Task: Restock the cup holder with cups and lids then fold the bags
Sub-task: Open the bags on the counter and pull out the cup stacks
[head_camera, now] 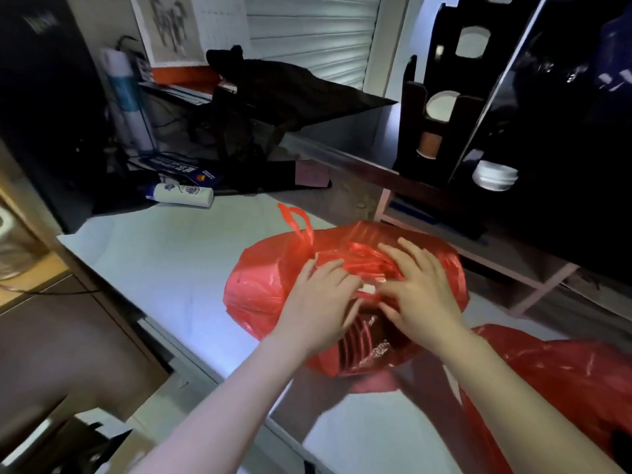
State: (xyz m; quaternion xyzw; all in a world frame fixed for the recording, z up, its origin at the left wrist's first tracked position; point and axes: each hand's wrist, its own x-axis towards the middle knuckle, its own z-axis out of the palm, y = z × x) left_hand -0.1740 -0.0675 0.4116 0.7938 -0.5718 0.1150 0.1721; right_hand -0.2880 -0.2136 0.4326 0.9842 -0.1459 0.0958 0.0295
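Note:
A full red plastic bag (260, 285) lies on the white table top (164, 261), its handles knotted on top. My left hand (318, 302) and my right hand (417, 289) rest on the bag's top, fingers working at the knot; something white shows between them. Dark stacked items show through the bag's near side. A second red bag (547, 378) lies crumpled at the right, under my right forearm. The dark cup holder (441, 107) stands at the back right, with white lids (443, 106) and a brown cup stack (429, 145) in its slots.
A white tube (183, 195) lies at the table's back edge beside blue packets. Black cloth and cables pile up behind. A large dark screen (564, 131) leans along the right. A stack of white lids (494, 176) sits by it. A wooden cabinet stands at left.

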